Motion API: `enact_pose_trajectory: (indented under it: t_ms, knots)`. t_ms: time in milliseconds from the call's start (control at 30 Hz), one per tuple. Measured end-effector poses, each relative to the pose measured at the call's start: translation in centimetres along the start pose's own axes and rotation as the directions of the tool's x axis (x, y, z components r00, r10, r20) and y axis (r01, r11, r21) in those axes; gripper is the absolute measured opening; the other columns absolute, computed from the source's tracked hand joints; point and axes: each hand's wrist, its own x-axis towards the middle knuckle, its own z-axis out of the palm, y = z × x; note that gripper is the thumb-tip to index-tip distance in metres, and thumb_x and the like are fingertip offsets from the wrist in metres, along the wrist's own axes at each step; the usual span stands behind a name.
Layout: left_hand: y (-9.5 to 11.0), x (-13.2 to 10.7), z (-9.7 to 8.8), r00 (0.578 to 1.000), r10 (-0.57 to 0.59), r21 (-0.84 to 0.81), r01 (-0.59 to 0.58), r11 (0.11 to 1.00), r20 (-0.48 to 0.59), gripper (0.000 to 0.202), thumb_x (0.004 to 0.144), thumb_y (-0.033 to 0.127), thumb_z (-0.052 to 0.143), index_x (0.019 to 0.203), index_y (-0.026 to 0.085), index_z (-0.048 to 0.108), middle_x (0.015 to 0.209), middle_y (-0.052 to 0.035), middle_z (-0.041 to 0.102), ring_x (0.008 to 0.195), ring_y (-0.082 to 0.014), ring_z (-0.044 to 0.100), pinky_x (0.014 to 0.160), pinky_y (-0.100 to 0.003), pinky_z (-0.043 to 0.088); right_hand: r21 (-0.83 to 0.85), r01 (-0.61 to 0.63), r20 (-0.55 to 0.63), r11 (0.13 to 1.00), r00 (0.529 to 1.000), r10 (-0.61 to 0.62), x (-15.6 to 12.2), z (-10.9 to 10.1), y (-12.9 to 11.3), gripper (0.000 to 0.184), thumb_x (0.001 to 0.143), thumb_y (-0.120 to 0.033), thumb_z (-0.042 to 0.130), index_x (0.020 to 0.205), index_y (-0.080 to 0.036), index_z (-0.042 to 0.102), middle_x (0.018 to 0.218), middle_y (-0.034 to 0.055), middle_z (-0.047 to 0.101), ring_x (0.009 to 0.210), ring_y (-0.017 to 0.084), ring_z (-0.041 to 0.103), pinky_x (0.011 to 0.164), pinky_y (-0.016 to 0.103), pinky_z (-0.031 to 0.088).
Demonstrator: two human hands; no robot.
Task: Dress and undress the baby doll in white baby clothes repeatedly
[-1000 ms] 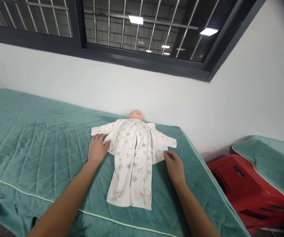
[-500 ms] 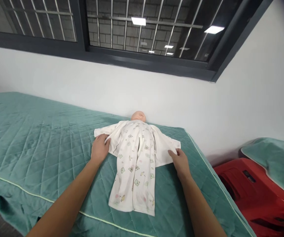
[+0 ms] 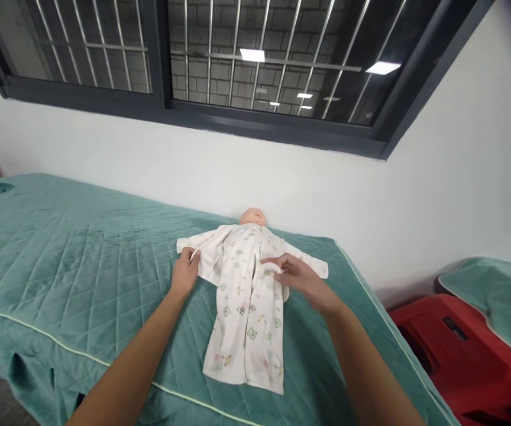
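The left hand point(image 3: 186, 274) has its thumb and fingers closed on the edge of the left flap point(image 3: 211, 260), spread out on the bed. In the middle lie the patterned baby clothes point(image 3: 242, 319), a pale set with long sleeves and two legs toward the near edge; the doll's head point(image 3: 252, 217) shows at the neck end, and what the cloth holds below is hidden. The right hand point(image 3: 298, 277), a little blurred, grips the curled edge of the right flap point(image 3: 273, 268) over the trunk.

Half a second ago the left hand was at that same flap, while the right one was out to the side with its flap spread; now that cloth is drawn inward.

A green quilted cover point(image 3: 117, 236) is over the bed, with an opening at far left. Behind are a white wall point(image 3: 149, 160) and a barred window point(image 3: 273, 127); at right, green cloth point(image 3: 495, 296) lies over a red plastic seat point(image 3: 463, 349).
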Motion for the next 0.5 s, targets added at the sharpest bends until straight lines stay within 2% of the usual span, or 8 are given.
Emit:
enact_pose_trajectory:
  t_ms: [67,200,267,333,400,500]
  knots:
    - [0.0,0.0,0.0,1.0,-0.011,-0.015,0.011,1.0,-0.001,0.029,0.092,0.047,0.039,0.094,0.022,0.054,0.089,-0.0068,0.068,0.09,-0.0257,0.064,0.082,-0.036,0.047,-0.011,-0.041,0.06,0.999,0.997,0.042,-0.8,0.7,-1.1,0.023,0.077,-0.038,0.071,0.087,-0.021,0.059,0.127,0.0086,0.065,0.115,0.028,0.06,0.092,0.041,0.048]
    - [-0.1,0.1,0.1,1.0,-0.026,-0.042,0.026,0.999,-0.001,0.032,0.091,0.05,0.041,0.094,0.021,0.056,0.089,-0.0058,0.069,0.087,-0.0244,0.064,0.082,-0.035,0.047,0.161,-0.039,-0.059,0.986,0.997,0.049,-1.8,1.5,-0.7,0.022,0.081,-0.04,0.068,0.093,-0.023,0.061,0.128,0.0083,0.064,0.112,0.025,0.062,0.085,0.034,0.047]
    - [-0.1,0.1,0.1,1.0,-0.03,-0.052,0.031,0.998,0.007,0.036,0.091,0.053,0.04,0.094,0.021,0.058,0.09,-0.0057,0.07,0.086,-0.0235,0.065,0.082,-0.034,0.047,0.162,-0.014,-0.121,0.987,0.992,0.034,-1.4,1.7,0.2,0.021,0.081,-0.04,0.069,0.091,-0.023,0.062,0.124,0.0078,0.065,0.106,0.024,0.064,0.081,0.033,0.047]
    - [-0.1,0.2,0.2,0.999,-0.03,-0.074,0.032,0.997,0.021,0.041,0.093,0.055,0.036,0.096,0.021,0.06,0.095,-0.0061,0.072,0.089,-0.0231,0.065,0.083,-0.034,0.047,0.075,0.005,-0.203,0.997,0.979,0.01,-0.3,1.7,1.2,0.021,0.081,-0.04,0.068,0.089,-0.023,0.061,0.119,0.0074,0.067,0.099,0.022,0.064,0.078,0.033,0.046]
    - [-0.2,0.3,0.2,0.999,-0.024,-0.107,0.028,0.994,0.039,0.044,0.094,0.055,0.033,0.101,0.022,0.062,0.1,-0.0066,0.072,0.095,-0.0234,0.065,0.085,-0.034,0.047,-0.113,0.005,-0.327,0.994,0.944,-0.042,1.5,1.5,2.0,0.02,0.081,-0.04,0.066,0.088,-0.022,0.061,0.109,0.0068,0.069,0.093,0.021,0.063,0.076,0.033,0.046]
    - [-0.5,0.6,0.4,0.998,-0.023,-0.133,0.03,0.991,0.051,0.042,0.095,0.051,0.034,0.107,0.023,0.062,0.103,-0.0069,0.073,0.1,-0.0244,0.065,0.088,-0.036,0.047,-0.458,-0.114,-0.475,0.882,0.87,-0.134,5.1,1.1,2.9,0.023,0.083,-0.043,0.059,0.089,-0.021,0.06,0.095,0.0052,0.068,0.089,0.02,0.061,0.079,0.032,0.046]
